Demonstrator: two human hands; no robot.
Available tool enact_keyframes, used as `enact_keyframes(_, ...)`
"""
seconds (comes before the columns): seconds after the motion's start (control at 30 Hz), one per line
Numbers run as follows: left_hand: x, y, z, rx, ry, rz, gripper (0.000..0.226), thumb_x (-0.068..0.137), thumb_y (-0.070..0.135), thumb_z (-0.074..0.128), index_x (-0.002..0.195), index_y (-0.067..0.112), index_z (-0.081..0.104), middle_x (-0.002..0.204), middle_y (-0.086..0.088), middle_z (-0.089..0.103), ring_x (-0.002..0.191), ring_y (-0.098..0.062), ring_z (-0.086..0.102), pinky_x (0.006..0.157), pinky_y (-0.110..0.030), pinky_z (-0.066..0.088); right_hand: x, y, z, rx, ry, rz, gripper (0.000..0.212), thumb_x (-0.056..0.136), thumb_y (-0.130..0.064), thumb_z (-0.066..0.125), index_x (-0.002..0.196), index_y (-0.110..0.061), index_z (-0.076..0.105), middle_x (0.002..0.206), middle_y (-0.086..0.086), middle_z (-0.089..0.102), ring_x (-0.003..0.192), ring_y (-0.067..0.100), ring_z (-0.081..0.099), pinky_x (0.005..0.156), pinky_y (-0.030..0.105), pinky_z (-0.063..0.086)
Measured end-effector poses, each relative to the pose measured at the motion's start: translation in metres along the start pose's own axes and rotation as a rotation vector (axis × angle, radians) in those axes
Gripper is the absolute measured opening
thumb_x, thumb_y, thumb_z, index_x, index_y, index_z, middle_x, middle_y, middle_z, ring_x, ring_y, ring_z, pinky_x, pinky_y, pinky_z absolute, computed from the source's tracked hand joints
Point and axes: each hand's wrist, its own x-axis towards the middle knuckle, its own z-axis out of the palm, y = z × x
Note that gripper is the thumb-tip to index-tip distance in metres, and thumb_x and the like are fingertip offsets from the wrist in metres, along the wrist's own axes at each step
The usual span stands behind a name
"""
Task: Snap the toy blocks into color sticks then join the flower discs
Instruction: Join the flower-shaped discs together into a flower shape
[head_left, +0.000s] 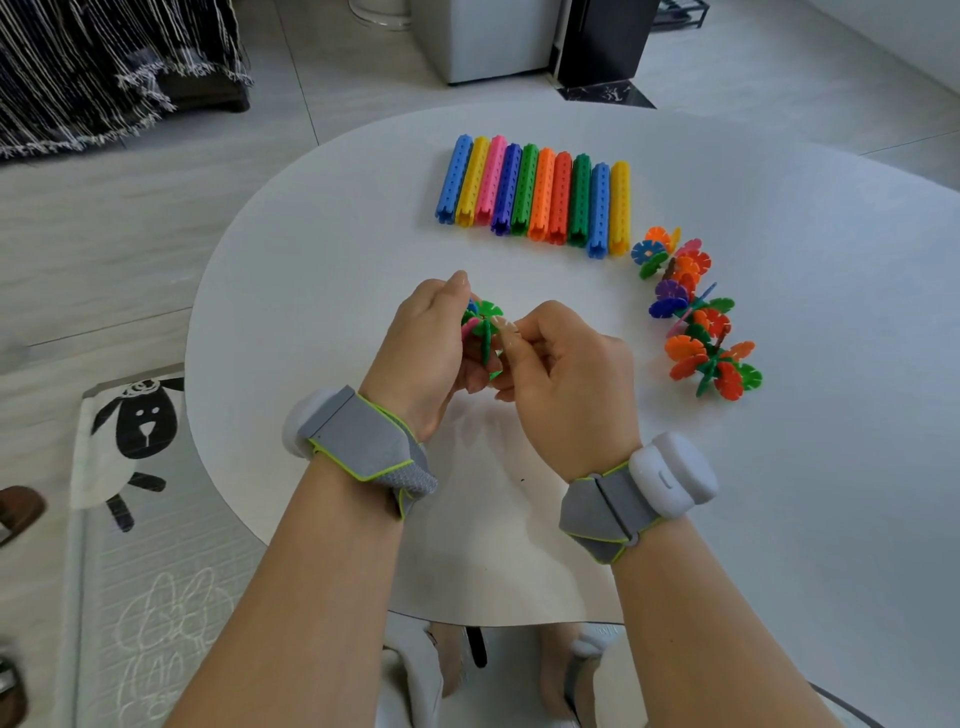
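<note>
A small cluster of flower discs (483, 330), mostly green with pink and blue parts, is held above the white table (322, 249) between both hands. It is gripped by the curled fingers of the left hand (423, 345) and pinched by the right hand (563, 382). Ten finished color sticks (535, 195) lie side by side farther back, and a chain of joined discs (693, 312) lies to the right.

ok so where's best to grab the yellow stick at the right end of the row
Take the yellow stick by its two ends, from above. It lies flat with its left flank against the blue stick beside it, so fingers probably cannot get between them; both ends and the right flank are free over the table.
</note>
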Motion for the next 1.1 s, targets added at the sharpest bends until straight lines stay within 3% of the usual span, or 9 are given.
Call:
enact_keyframes(0.17,-0.004,0.001,-0.001,-0.053,0.011,-0.002,0.019,0.099,0.029,0.039,0.096,0.013,0.049,0.085,-0.012,0.053,0.054,-0.015,0.05,0.045,-0.025,0.038,0.008,-0.004,-0.009,-0.03,-0.118,0.035,0.015,0.093,-0.019,0.059,0.088,-0.007,0.066,0.073,0.002,0.068,0.064,0.014,0.065,0.064,0.036,0.055)
enact_keyframes(0.23,-0.005,0.002,-0.004,-0.101,-0.016,-0.024,0.011,0.098,0.024,0.043,0.103,0.018,0.051,0.087,-0.007,0.052,0.059,-0.014,0.049,0.049,-0.025,0.038,0.008,-0.003,-0.014,-0.254,-0.21,0.029,0.016,0.091,-0.027,0.06,0.101,-0.016,0.068,0.088,-0.003,0.064,0.081,0.015,0.057,0.078,0.034,0.049)
enact_keyframes(0.3,-0.003,0.0,-0.008,-0.12,-0.026,-0.026,0.018,0.097,0.018,0.045,0.114,0.022,0.051,0.089,-0.003,0.051,0.065,-0.014,0.048,0.052,-0.025,0.037,0.005,0.0,-0.018,-0.505,-0.249,0.031,0.033,0.088,-0.036,0.061,0.119,-0.024,0.061,0.106,-0.004,0.056,0.099,0.018,0.047,0.088,0.029,0.038)
enact_keyframes(0.37,-0.002,-0.002,-0.013,-0.094,-0.03,-0.025,0.028,0.096,0.017,0.045,0.121,0.029,0.049,0.09,-0.002,0.049,0.072,-0.014,0.047,0.057,-0.026,0.036,0.003,0.0,-0.02,-0.583,-0.265,0.059,0.041,0.087,-0.044,0.059,0.124,-0.027,0.056,0.114,-0.003,0.051,0.106,0.02,0.042,0.09,0.027,0.031)
enact_keyframes(0.47,-0.003,-0.003,-0.013,-0.092,-0.013,-0.032,0.027,0.095,0.013,0.045,0.117,0.029,0.048,0.092,-0.006,0.051,0.079,-0.019,0.05,0.059,-0.027,0.034,0.003,-0.002,-0.018,-0.595,-0.292,0.11,0.04,0.087,-0.05,0.057,0.121,-0.029,0.056,0.115,-0.005,0.049,0.107,0.019,0.039,0.088,0.026,0.028)
enact_keyframes(0.6,-0.002,-0.001,-0.008,-0.174,0.036,-0.02,0.01,0.094,0.008,0.039,0.1,0.013,0.045,0.081,-0.009,0.062,0.065,-0.017,0.054,0.05,-0.024,0.032,0.005,-0.003,-0.016,-0.563,-0.308,0.126,0.036,0.088,-0.047,0.057,0.119,-0.028,0.056,0.115,-0.005,0.047,0.107,0.018,0.038,0.091,0.028,0.032)
enact_keyframes(0.77,0.002,-0.003,-0.011,-0.209,0.021,0.001,0.016,0.094,0.009,0.036,0.107,0.007,0.045,0.078,-0.012,0.066,0.058,-0.015,0.056,0.051,-0.026,0.031,0.007,-0.004,-0.016,-0.545,-0.322,0.103,0.034,0.088,-0.05,0.056,0.118,-0.033,0.059,0.11,-0.006,0.046,0.104,0.018,0.038,0.091,0.03,0.033)
enact_keyframes(0.97,0.001,-0.003,-0.01,-0.2,0.006,-0.032,0.018,0.095,0.013,0.036,0.108,0.006,0.046,0.086,-0.013,0.065,0.058,-0.013,0.054,0.05,-0.023,0.031,0.009,-0.006,-0.011,-0.504,-0.347,0.134,0.027,0.089,-0.04,0.059,0.114,-0.029,0.061,0.112,-0.004,0.046,0.107,0.019,0.038,0.091,0.029,0.032)
enact_keyframes(1.1,0.0,-0.002,-0.01,-0.23,0.021,-0.057,0.017,0.095,0.014,0.038,0.106,0.005,0.048,0.067,-0.003,0.066,0.05,-0.011,0.053,0.046,-0.022,0.031,0.012,-0.004,-0.01,-0.428,-0.331,0.162,0.022,0.085,-0.033,0.065,0.105,-0.028,0.059,0.106,-0.005,0.047,0.103,0.018,0.039,0.089,0.031,0.036)
